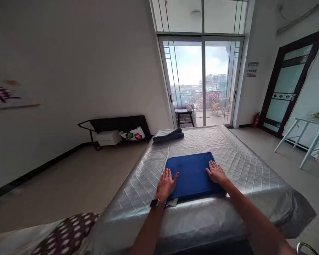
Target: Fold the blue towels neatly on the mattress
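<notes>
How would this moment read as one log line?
left hand: open, at blue pad, left edge | right hand: open, at right edge | blue pad: on silver cover

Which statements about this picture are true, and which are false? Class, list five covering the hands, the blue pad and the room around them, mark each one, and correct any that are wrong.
1. The left hand is at the left side of the blue pad, the right hand at its right side. True.
2. A dark-faced wristband is worn on the right arm. False: it is on the left wrist.
3. The blue pad lies on a silver quilted cover. True.
4. The dark bundle lies on the floor. False: it lies on the silver quilted cover, beyond the blue pad.
5. A red fire extinguisher stands near the dark-framed door. True.
</notes>
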A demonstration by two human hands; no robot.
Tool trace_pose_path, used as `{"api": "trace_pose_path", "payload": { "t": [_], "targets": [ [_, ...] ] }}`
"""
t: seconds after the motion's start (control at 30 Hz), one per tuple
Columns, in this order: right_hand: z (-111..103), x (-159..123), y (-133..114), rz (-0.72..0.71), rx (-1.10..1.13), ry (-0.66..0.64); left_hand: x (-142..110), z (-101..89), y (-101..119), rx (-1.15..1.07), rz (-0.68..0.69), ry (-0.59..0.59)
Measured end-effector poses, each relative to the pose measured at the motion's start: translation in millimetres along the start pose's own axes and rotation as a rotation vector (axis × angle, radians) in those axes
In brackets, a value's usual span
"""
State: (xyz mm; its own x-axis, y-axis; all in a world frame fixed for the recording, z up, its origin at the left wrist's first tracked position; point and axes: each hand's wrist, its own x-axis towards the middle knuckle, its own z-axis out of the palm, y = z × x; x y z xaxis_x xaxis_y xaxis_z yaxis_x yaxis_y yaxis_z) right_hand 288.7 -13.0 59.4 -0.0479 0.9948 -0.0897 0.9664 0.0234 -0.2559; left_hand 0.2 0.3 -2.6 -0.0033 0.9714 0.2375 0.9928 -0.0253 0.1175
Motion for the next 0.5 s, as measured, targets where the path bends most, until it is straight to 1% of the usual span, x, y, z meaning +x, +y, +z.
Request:
{"api": "trace_pose_path", "payload": {
  "t": [0.1, 0.2, 0.3, 0.37, 0.4, 0.43, 0.5],
  "targets": [
    [-8.2, 17.6, -4.1, 0.005, 0.008, 0.033, -0.1, 5.4, -1.0, 0.000, 0.010, 0.008],
    [-8.6, 33.3, -4.8, 0.015, 0.026, 0.021, 5.7, 3.2, -7.5, 0.008, 0.006, -0.053],
    [-0.5, 44.5, -1.7, 0.027, 0.039, 0.019, 23.8, -6.5, -17.3, 0.026, -0.053, -0.129],
    [6.7, 49.4, 1.2, 0.026, 0.043, 0.037, 41.4, -13.3, -16.2, 0.043, -0.108, -0.127],
    [9.9, 51.3, 2.4, 0.025, 0.045, 0.047, 50.3, -15.5, -10.3, 0.051, -0.126, -0.114],
    [12.7, 52.7, 3.4, 0.024, 0.045, 0.054, 58.2, -16.4, 0.1, 0.053, -0.119, -0.096],
    [16.4, 54.4, 4.7, 0.022, 0.044, 0.064, 68.9, -14.1, 33.9, 0.029, -0.018, -0.057]
  ]
}}
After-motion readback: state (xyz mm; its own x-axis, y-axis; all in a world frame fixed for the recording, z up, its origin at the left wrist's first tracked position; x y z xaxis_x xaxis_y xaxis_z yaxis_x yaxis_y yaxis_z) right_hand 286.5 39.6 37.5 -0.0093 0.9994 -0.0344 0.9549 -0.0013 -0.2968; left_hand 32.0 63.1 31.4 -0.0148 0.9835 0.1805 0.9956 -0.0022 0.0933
